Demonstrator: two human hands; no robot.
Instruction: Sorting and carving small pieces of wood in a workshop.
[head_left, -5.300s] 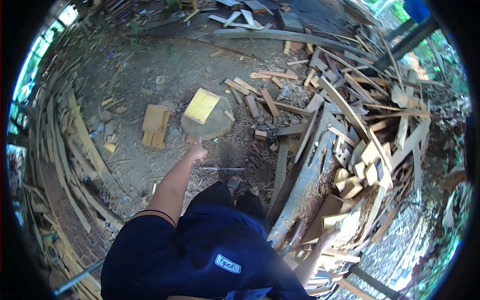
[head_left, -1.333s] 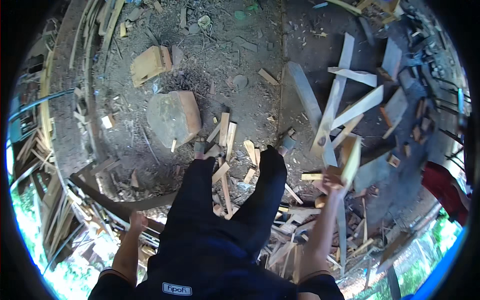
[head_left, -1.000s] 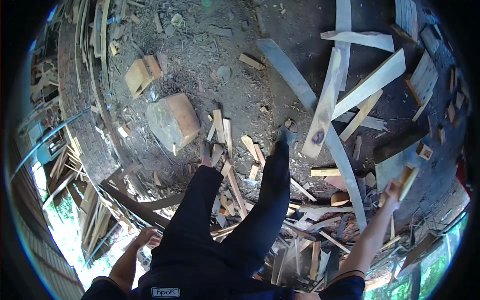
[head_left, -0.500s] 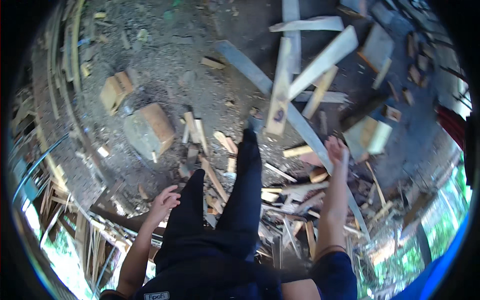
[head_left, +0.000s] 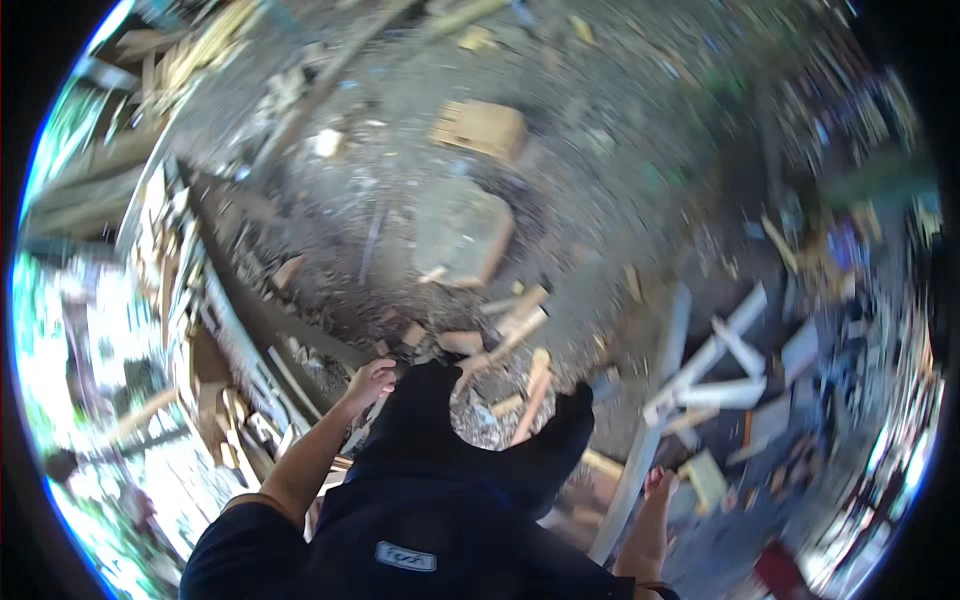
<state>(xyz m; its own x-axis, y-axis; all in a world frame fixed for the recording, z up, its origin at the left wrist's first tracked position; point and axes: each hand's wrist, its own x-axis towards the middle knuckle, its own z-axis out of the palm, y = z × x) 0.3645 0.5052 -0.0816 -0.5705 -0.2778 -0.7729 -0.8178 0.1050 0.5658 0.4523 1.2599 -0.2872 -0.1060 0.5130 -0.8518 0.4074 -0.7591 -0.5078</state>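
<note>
Since half a second ago the right hand (head_left: 660,487) has dropped, empty and spread, near a pale plank (head_left: 650,440) right of the stump (head_left: 462,232), while the left hand (head_left: 372,380), loosely curled and empty, hangs below it, scraps (head_left: 520,325) uncollected.

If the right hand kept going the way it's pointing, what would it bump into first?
Probably the small yellowish wood block just beyond the right hand, beside the long pale plank. The picture is blurred, so depth is uncertain.
</note>
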